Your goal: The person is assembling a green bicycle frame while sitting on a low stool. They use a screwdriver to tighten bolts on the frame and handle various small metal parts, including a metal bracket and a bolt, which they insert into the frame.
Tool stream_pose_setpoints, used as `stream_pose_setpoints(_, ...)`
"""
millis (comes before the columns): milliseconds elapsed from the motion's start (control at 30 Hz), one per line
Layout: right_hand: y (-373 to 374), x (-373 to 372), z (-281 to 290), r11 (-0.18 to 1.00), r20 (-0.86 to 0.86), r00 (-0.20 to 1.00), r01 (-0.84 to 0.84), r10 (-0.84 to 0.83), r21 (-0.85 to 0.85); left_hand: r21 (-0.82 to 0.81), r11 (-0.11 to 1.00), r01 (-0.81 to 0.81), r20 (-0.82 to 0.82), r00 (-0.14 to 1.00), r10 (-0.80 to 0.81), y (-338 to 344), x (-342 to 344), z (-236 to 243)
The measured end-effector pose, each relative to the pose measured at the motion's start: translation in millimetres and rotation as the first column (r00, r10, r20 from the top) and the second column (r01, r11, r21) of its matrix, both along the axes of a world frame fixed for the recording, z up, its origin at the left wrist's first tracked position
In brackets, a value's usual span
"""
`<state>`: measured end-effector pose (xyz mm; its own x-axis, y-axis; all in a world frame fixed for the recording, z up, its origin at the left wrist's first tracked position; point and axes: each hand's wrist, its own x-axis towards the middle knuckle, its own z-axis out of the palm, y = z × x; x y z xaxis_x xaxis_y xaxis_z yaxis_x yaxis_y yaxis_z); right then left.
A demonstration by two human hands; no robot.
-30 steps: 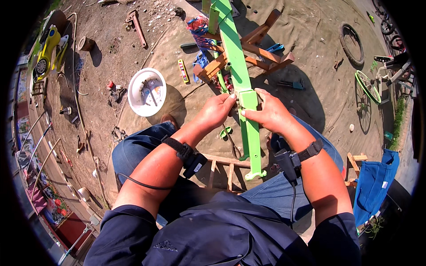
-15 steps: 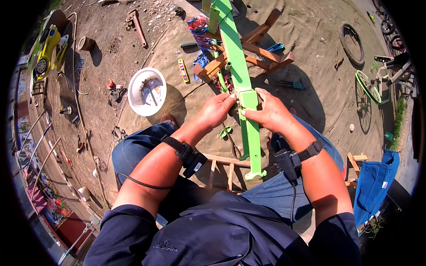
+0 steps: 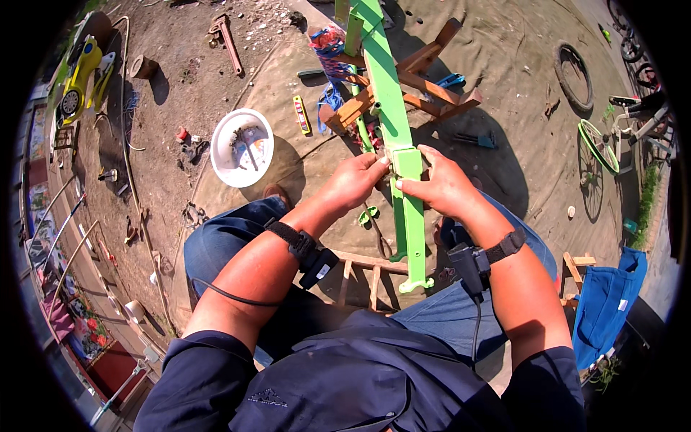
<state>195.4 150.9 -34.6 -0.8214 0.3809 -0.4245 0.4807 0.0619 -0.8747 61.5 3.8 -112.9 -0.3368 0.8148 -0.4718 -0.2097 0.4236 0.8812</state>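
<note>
A long light-green metal frame [image 3: 392, 101] runs from the top of the view down between my knees. Its middle has a raised block with a joint, and its near end finishes in a small hooked bracket. My left hand [image 3: 353, 180] is closed at the left side of that joint, thumb and forefinger pinched together; whatever they hold is too small to make out. From the right, my right hand [image 3: 448, 186] grips the block, thumb on the near side and fingers curled over the far edge. A brown wooden stand [image 3: 353, 108] sits under the frame's far part.
To the left are a white basin [image 3: 225, 169] with debris in it, a yellow spirit level [image 3: 301, 115] and a pipe wrench [image 3: 230, 47]. A tyre [image 3: 559, 68] and a bicycle wheel [image 3: 597, 147] lie to the right. Blue cloth [image 3: 608, 306] hangs near right.
The view has shifted slightly, so the surroundings sit a little further right. Both hands keep the same hold at the joint of the frame.
</note>
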Motion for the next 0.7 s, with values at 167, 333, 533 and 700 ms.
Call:
stream_pose_setpoints(167,0.9,-1.9,6.6,1.0,0.002,1.0,-0.026,0.026,0.012,0.105,0.989,-0.102,0.032,0.995,0.1,3.1,5.6,3.8)
stream_pose_setpoints(333,2.4,2.9,-3.7,0.994,-0.032,0.999,-0.023,0.027,0.11,-0.106,0.994,0.008,0.117,0.993,0.004,3.7,-4.0,16.6)
stream_pose_setpoints(533,1.9,-1.2,3.8,0.998,-0.012,0.999,-0.035,0.036,0.055,-0.084,0.996,-0.012,0.122,0.992,0.023,1.2,-4.4,17.6)
stream_pose_setpoints(700,1.8,1.2,-1.1,0.998,-0.024,0.999,-0.026,0.027,0.053,-0.035,0.998,-0.052,0.084,0.995,0.055,1.7,-0.9,17.0)
